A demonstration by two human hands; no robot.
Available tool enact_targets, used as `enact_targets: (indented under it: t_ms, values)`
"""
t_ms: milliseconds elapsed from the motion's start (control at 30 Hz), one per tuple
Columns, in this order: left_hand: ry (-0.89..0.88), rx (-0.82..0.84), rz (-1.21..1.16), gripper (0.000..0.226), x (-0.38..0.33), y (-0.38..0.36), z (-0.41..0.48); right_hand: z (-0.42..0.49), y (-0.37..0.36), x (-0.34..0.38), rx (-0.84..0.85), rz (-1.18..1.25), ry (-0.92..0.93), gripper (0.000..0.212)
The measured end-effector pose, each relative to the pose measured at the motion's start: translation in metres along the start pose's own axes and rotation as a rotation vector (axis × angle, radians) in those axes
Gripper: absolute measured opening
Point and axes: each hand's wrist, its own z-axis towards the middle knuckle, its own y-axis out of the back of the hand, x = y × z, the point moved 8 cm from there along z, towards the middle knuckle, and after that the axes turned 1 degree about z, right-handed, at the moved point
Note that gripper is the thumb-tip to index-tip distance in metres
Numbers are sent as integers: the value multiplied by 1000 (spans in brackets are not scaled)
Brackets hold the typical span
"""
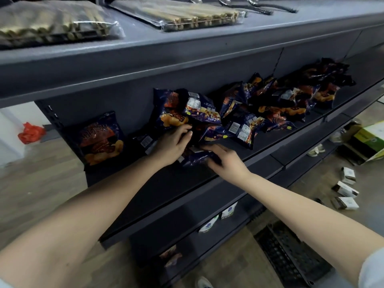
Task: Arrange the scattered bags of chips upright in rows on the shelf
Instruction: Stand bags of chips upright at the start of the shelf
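Observation:
Dark blue chip bags lie scattered in a heap (pixel 270 104) along the dark shelf (pixel 187 183). One bag (pixel 99 138) stands upright at the shelf's left end, leaning on the back panel. Another bag (pixel 145 141) lies flat beside it. My left hand (pixel 173 143) reaches into the near end of the heap, fingers curled on a bag (pixel 172 113) that leans upright. My right hand (pixel 225 162) grips a bag (pixel 195 157) lying flat at the front of the heap, between both hands.
The shelf above carries clear packs of chopsticks (pixel 54 23). A lower shelf holds white packets (pixel 209 224). On the floor lie small white boxes (pixel 345 190), a cardboard box (pixel 367 140), a black crate (pixel 288 256) and a red bag (pixel 31 133).

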Motion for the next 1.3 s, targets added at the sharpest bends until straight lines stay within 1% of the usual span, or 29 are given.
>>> enact_targets:
  t_ms: [167,233,300,333,400,500,567,633,767,900,967,1100,1200,1267,1300]
  values:
    - [123,-213,-240,37,12,46,8,25,19,-18,-114,317,-258,18]
    - [213,-246,-414,40,19,56,8,32,19,-30,-143,581,-397,11]
    - [296,-248,-624,43,24,60,6,34,12,-40,-175,912,-576,10]
    - [322,-241,-722,45,25,60,4,35,9,-42,-193,1034,-642,9]
    - [336,-196,-835,57,24,56,-3,36,3,-44,-225,1191,-720,8]
    - [315,-101,-865,67,25,38,-12,34,-10,-40,-252,1346,-780,5]
    - [315,-61,-833,81,26,26,-17,31,-20,-37,-249,1393,-815,7]
    - [280,-50,-767,88,22,20,-20,29,-30,-32,-237,1441,-830,10]
    - [228,-73,-801,61,17,17,-21,27,-46,-25,-199,1507,-871,14]
    - [255,-69,-791,50,24,23,-26,23,-50,-27,-69,1377,-856,13]
    - [288,-42,-770,50,28,31,-29,22,-48,-27,-14,1352,-819,16]
    - [407,73,-720,51,32,49,-32,34,-26,-26,39,1317,-724,19]
    - [440,208,-655,48,30,59,-34,53,0,-23,14,1228,-670,15]
    - [454,329,-568,56,26,61,-36,68,17,-19,-3,1109,-618,16]
    - [471,401,-488,63,25,59,-38,74,23,-15,1,1053,-584,14]
